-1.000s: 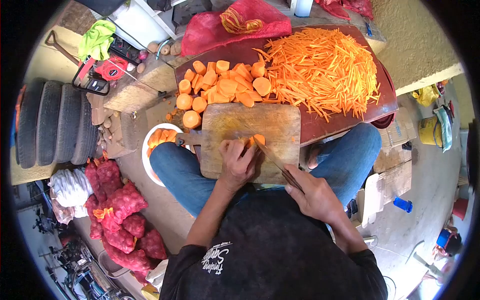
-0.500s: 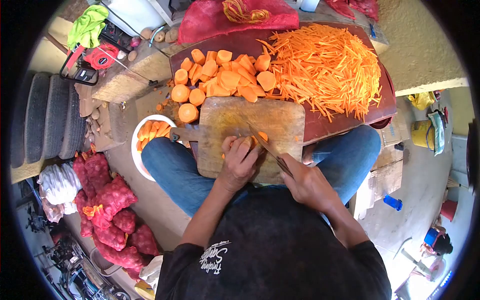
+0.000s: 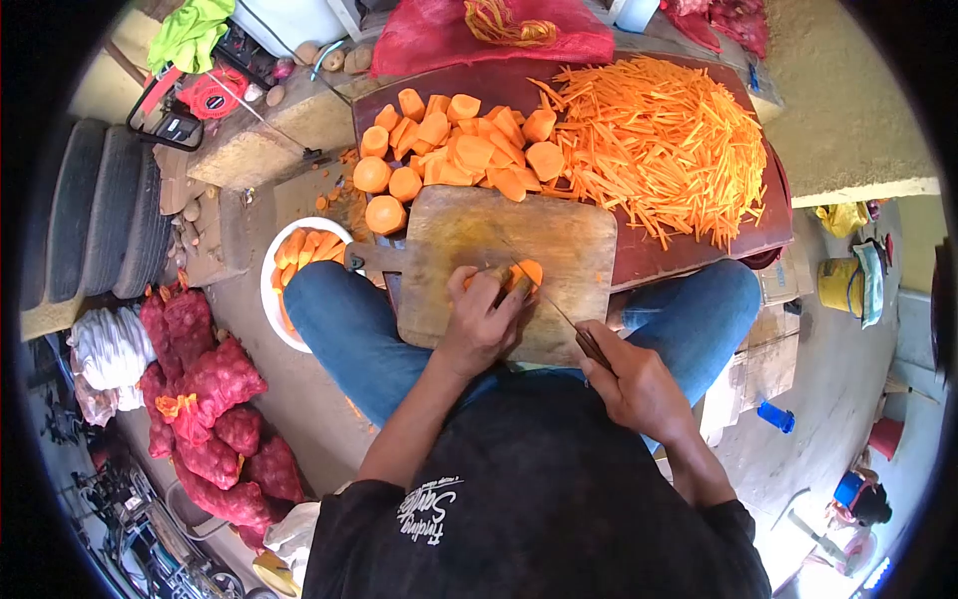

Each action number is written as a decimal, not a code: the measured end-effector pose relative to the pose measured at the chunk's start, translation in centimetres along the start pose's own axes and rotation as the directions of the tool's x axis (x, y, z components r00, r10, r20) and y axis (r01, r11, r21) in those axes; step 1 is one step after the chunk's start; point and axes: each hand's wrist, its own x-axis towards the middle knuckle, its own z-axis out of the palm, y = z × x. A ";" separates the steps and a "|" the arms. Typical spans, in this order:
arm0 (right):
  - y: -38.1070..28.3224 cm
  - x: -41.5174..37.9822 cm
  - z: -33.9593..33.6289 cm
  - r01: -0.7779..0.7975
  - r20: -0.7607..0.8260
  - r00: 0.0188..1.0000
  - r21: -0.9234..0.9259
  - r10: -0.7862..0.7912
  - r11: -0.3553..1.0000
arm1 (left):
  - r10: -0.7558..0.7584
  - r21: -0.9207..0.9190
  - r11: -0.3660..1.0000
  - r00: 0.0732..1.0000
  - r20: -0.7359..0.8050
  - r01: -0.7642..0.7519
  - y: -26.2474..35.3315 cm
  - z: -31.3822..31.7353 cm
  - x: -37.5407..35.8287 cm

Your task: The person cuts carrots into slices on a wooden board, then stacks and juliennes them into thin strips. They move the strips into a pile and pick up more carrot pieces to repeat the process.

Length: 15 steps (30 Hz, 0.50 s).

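Note:
My left hand (image 3: 486, 307) is closed on a carrot piece (image 3: 527, 272) at the middle of the wooden cutting board (image 3: 449, 225), its orange cut face showing past the fingertips. My right hand (image 3: 631, 377) grips a knife (image 3: 552, 304) by its handle, the blade slanting up and left right beside the carrot piece. The board lies across my lap, against the edge of a dark red table, its handle pointing left. Beyond it, thick carrot chunks (image 3: 471, 152) are heaped at the left. A big mound of carrot strips (image 3: 664, 145) covers the table's right side.
A white tub (image 3: 269, 290) of carrots stands left of my knee. Red net sacks (image 3: 220, 384) lie on the floor at left, below stacked tires (image 3: 92, 210). A yellow bucket (image 3: 840, 285) stands at right. Another person (image 3: 863, 499) is far off at lower right.
The knife has shifted slightly down and right, its blade now by the carrot's face, which shows more. My left hand stays on the carrot. The whole view has shifted a little.

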 end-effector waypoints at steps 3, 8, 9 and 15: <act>0.1 -0.4 -0.2 0.014 -0.003 1.000 0.021 -0.014 1.000 | 0.001 -0.021 1.000 1.000 -0.005 -0.002 0.1 -0.3 0.1; 0.5 1.1 0.3 0.068 -0.004 0.998 -0.004 -0.068 0.998 | 0.013 -0.036 0.999 0.999 -0.034 -0.014 0.1 -0.2 0.2; 1.0 1.9 0.8 0.091 -0.007 0.996 -0.013 -0.091 0.996 | 0.012 -0.043 0.999 0.999 -0.035 -0.013 0.1 -0.2 0.1; 3.0 6.6 2.6 0.139 -0.004 0.990 -0.044 -0.139 0.989 | 0.002 -0.005 1.000 0.998 -0.067 -0.003 0.2 0.4 -0.1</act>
